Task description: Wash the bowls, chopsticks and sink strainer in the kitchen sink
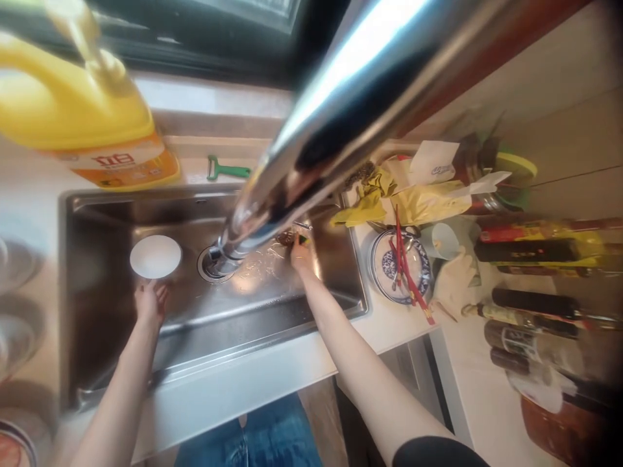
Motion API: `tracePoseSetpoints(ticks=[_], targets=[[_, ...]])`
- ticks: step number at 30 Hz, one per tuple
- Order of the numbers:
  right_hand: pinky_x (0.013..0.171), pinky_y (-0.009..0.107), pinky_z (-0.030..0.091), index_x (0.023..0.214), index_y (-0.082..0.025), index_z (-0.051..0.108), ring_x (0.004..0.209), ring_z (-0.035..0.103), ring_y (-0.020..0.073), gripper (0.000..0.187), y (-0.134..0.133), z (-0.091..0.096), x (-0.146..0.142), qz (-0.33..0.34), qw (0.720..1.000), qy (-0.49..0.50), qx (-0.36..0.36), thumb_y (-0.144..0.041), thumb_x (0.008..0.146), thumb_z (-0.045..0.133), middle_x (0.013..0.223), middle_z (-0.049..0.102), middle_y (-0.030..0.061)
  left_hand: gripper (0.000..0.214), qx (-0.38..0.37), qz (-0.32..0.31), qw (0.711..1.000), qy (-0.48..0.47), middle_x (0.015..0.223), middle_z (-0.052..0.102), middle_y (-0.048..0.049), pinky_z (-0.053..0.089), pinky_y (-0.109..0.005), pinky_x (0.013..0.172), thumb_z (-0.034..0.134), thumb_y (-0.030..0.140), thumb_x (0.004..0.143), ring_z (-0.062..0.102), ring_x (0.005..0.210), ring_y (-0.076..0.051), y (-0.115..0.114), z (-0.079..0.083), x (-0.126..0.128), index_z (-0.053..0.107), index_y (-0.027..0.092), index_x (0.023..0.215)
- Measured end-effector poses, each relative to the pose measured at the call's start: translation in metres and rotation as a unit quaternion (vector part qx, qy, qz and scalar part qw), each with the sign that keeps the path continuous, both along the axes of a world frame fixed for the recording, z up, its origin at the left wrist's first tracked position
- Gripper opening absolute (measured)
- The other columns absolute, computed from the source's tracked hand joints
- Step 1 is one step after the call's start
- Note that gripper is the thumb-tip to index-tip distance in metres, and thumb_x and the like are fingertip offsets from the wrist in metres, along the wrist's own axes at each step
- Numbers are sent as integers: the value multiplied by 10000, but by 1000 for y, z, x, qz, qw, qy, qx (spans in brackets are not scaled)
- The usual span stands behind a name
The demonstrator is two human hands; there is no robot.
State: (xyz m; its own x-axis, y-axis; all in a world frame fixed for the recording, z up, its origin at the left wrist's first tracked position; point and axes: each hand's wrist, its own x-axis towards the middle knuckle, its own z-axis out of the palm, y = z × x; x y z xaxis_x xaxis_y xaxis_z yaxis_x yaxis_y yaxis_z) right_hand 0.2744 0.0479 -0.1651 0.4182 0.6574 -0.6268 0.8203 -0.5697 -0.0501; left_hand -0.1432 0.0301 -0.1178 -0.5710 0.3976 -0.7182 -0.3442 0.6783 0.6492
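Observation:
In the sink's left part, my left hand (152, 301) grips the near edge of a small round white dish (156, 257); I cannot tell whether it is a plate or a bowl. My right hand (300, 257) reaches into the right part of the steel sink (195, 338). Its fingers are closed around something small with a green and yellow edge, perhaps a sponge, mostly hidden. Between the hands, the chrome faucet (287, 188) comes down over the round drain (203, 269). Water and some foam glisten on the sink floor beside the right hand.
A yellow detergent jug (117, 123) and a green peeler (233, 170) stand behind the sink. On the right counter are a blue-patterned plate (422, 266) with red chopsticks (403, 259), a yellow package (423, 201) and several bottles (533, 301). Glass dishes (17, 266) line the left.

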Motion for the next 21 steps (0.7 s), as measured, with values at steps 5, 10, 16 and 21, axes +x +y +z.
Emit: tracePoseSetpoints(ticks=[5, 10, 16, 21], targets=[[947, 352, 515, 1599, -373, 235, 1112, 659, 239, 680, -19, 7, -55, 174, 980, 91, -17, -89, 988, 327, 1446, 510, 169, 392, -39, -33, 999, 10, 1048, 584, -28, 513, -275, 936, 514, 147, 841, 641, 911, -110, -27, 1, 49, 486, 250, 1218], [923, 371, 522, 1625, -113, 131, 1107, 670, 293, 715, -50, 23, -7, 5, 1000, -1, -30, -106, 968, 412, 1299, 574, 295, 433, -66, -206, 976, -11, 1207, 625, -126, 506, -372, 986, 512, 234, 840, 647, 1093, -202, -40, -9, 98, 505, 191, 1271], [894, 391, 532, 1594, 28, 119, 1125, 661, 290, 685, -42, 6, 29, -75, 993, -79, -39, 32, 919, 235, 1267, 549, 371, 450, 34, -502, 820, 271, 1252, 663, -198, 413, -513, 1101, 524, 197, 795, 565, 1268, -353, -28, -33, 101, 621, 142, 1231], [934, 374, 539, 1631, -124, 82, 1159, 644, 261, 725, -13, -8, -24, -11, 999, -49, -3, 19, 932, 210, 1473, 414, 321, 496, -1, -678, 655, 334, 1382, 601, -234, 375, -483, 1144, 459, 174, 860, 511, 1349, -358, -17, -38, 102, 598, 65, 1324]])
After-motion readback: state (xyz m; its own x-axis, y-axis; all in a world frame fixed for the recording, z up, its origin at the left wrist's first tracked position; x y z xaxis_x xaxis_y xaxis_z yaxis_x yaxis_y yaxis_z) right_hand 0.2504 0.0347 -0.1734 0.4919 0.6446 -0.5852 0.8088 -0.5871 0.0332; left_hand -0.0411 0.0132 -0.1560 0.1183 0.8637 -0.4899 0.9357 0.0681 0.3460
